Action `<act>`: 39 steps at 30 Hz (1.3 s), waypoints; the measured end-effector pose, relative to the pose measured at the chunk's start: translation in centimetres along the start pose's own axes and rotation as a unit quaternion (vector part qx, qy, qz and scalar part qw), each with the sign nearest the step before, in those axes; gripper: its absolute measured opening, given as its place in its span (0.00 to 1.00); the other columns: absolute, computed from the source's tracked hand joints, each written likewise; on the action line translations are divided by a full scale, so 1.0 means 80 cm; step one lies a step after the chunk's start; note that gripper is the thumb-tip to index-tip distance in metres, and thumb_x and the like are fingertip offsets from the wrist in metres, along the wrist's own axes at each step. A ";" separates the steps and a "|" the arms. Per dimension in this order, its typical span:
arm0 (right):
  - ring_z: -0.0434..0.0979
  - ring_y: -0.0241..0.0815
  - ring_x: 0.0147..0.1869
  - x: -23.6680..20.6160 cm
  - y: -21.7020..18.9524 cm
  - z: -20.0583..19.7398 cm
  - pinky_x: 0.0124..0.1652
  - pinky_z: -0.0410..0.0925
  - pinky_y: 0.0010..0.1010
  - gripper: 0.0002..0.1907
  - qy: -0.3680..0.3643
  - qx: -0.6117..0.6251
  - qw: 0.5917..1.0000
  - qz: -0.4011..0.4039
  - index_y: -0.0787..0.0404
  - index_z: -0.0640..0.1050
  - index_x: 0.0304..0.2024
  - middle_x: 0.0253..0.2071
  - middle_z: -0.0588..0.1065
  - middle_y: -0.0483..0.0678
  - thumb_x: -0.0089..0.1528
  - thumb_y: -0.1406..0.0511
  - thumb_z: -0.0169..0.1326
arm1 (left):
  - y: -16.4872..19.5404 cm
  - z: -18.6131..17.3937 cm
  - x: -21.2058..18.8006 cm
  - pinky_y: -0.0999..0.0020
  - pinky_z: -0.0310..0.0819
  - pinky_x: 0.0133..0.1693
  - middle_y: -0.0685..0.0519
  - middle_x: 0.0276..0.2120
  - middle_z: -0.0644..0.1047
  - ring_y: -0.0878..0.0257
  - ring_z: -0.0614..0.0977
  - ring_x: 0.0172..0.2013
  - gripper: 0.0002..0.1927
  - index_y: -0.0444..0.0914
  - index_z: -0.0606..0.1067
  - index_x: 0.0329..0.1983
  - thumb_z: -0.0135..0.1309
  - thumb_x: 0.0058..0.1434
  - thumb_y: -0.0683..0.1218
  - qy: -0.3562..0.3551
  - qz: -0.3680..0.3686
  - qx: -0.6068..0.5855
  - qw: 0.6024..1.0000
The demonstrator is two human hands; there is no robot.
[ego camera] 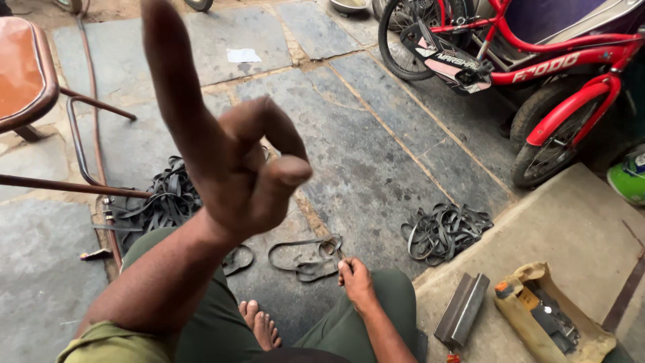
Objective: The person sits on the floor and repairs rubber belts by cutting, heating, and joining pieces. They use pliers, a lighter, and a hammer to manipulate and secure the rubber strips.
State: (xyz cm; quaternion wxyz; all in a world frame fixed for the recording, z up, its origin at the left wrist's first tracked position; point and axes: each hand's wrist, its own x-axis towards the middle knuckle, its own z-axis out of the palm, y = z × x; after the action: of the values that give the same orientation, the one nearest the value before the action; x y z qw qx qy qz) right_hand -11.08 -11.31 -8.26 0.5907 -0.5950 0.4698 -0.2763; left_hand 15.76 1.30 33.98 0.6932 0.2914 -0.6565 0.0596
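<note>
A red children's bicycle (537,67) stands at the far right, well beyond the right grip. A heap of black rubber strips (443,232) lies just right of that grip; a second heap (161,202) sits behind the raised left grip. A metal bar (462,309) and a tan bag of tools (554,323) rest on a concrete step (578,228) near the right grip. A brown-seated stool (23,74) stands far left.

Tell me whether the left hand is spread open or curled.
Mostly curled. The left hand is raised close to the camera with one finger pointing straight up, the other fingers bent inward and the thumb folded across them. It holds nothing.
</note>
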 end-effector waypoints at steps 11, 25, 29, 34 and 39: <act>0.75 0.35 0.26 -0.005 -0.006 0.001 0.29 0.72 0.32 0.07 -0.034 -0.132 0.991 -0.006 0.64 0.76 0.37 0.24 0.75 0.45 0.66 0.65 0.53 | -0.055 0.103 -0.188 0.53 0.77 0.33 0.45 0.27 0.81 0.46 0.83 0.30 0.15 0.39 0.81 0.37 0.57 0.62 0.55 -0.385 -0.368 0.087 0.842; 0.71 0.34 0.27 -0.009 -0.009 -0.002 0.29 0.69 0.29 0.10 -0.047 0.039 0.998 0.003 0.64 0.77 0.37 0.25 0.72 0.42 0.67 0.63 0.53 | -0.174 0.162 -0.434 0.69 0.76 0.31 0.51 0.36 0.79 0.64 0.78 0.29 0.23 0.36 0.73 0.58 0.63 0.59 0.42 -0.057 -0.774 -0.259 0.575; 0.69 0.34 0.26 -0.011 -0.007 -0.006 0.29 0.66 0.28 0.11 -0.076 0.118 0.990 0.014 0.64 0.76 0.36 0.24 0.71 0.44 0.69 0.63 0.53 | -0.173 0.167 -0.431 0.69 0.77 0.34 0.51 0.36 0.79 0.64 0.79 0.31 0.21 0.35 0.75 0.56 0.61 0.58 0.39 -0.053 -0.765 -0.282 0.576; 0.69 0.33 0.28 -0.015 -0.004 -0.006 0.30 0.66 0.28 0.09 -0.073 0.125 0.990 0.001 0.63 0.76 0.36 0.27 0.72 0.42 0.68 0.64 0.52 | -0.166 0.166 -0.434 0.70 0.76 0.35 0.51 0.33 0.80 0.64 0.80 0.32 0.14 0.33 0.78 0.51 0.60 0.61 0.39 -0.093 -0.763 -0.255 0.587; 0.71 0.33 0.28 -0.014 -0.006 -0.007 0.31 0.68 0.29 0.08 -0.059 0.118 0.991 -0.011 0.62 0.76 0.36 0.27 0.72 0.43 0.68 0.64 0.51 | -0.167 0.169 -0.431 0.71 0.76 0.34 0.52 0.32 0.82 0.67 0.79 0.30 0.09 0.35 0.81 0.46 0.59 0.61 0.38 -0.135 -0.705 -0.215 0.663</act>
State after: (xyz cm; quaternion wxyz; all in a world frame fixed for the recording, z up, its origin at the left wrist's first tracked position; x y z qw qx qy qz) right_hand -11.91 -10.61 -7.45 0.6804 -0.5417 0.3915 -0.3005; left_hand 5.59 -5.87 -3.41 0.4753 0.5148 -0.3362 -0.6293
